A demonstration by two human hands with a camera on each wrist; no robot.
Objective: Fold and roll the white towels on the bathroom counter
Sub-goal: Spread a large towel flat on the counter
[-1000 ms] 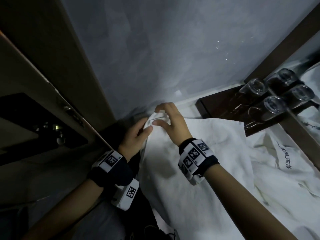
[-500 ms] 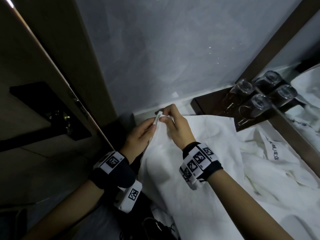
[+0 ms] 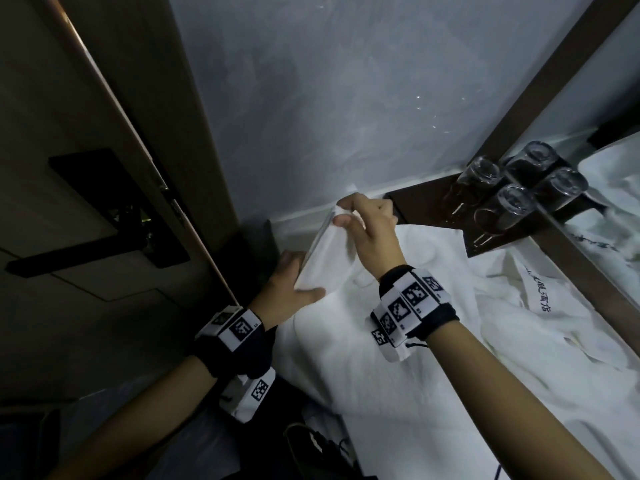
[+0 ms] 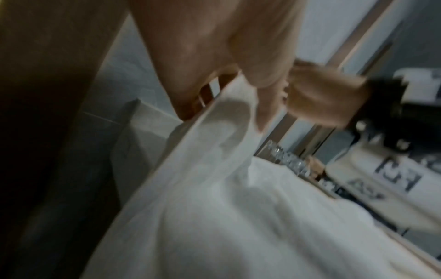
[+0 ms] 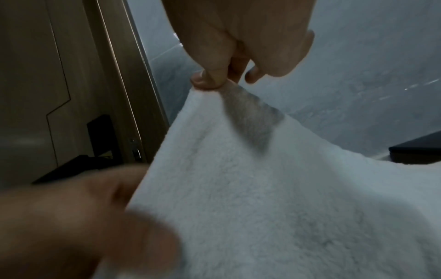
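Observation:
A white towel (image 3: 346,358) lies spread over the bathroom counter, its far left corner lifted. My right hand (image 3: 341,213) pinches that corner between thumb and forefinger, seen close in the right wrist view (image 5: 210,83). My left hand (image 3: 299,284) grips the towel's left edge lower down, thumb on top and fingers behind the cloth. The stretch of edge between the two hands is pulled taut. In the left wrist view the towel (image 4: 214,207) runs blurred from my left hand (image 4: 226,90) down over the counter.
A second white towel with dark lettering (image 3: 554,323) lies crumpled at the right. Upturned glasses (image 3: 498,202) stand on a dark tray (image 3: 426,209) against the mirror (image 3: 606,133). A door (image 3: 86,168) is at the left, a grey wall behind.
My right hand has raised the towel corner higher. My left hand has slid down along the edge, away from the right hand, drawing the edge straight.

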